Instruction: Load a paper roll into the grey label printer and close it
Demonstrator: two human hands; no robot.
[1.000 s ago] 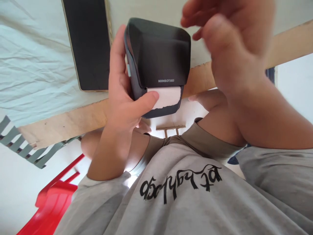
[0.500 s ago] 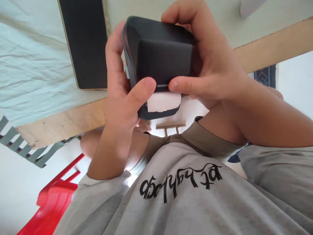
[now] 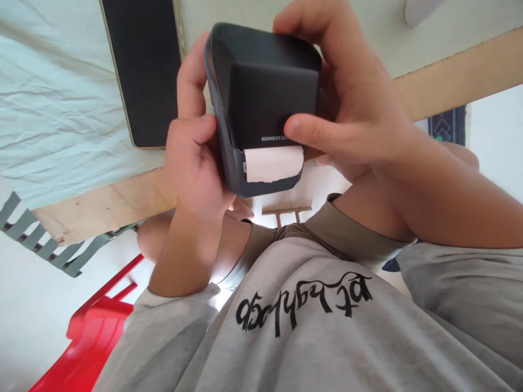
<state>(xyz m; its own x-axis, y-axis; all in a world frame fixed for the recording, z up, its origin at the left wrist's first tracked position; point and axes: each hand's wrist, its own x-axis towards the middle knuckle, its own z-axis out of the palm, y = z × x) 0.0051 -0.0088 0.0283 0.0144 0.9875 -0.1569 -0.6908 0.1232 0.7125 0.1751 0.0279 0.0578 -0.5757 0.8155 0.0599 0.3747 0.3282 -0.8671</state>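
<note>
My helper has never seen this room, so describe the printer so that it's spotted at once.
Find the table's wooden edge, then the left hand and right hand at the middle stretch of it. The printer is held between them. Unlike the flat, dark device to its left, it is a chunky black box with ragged-edged white paper below "NIIMBOT" lettering.

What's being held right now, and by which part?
A black printer: the left hand holds its left side; the right hand holds its right side, fingers at the far edge, thumb on the cover beside the lettering.
</note>
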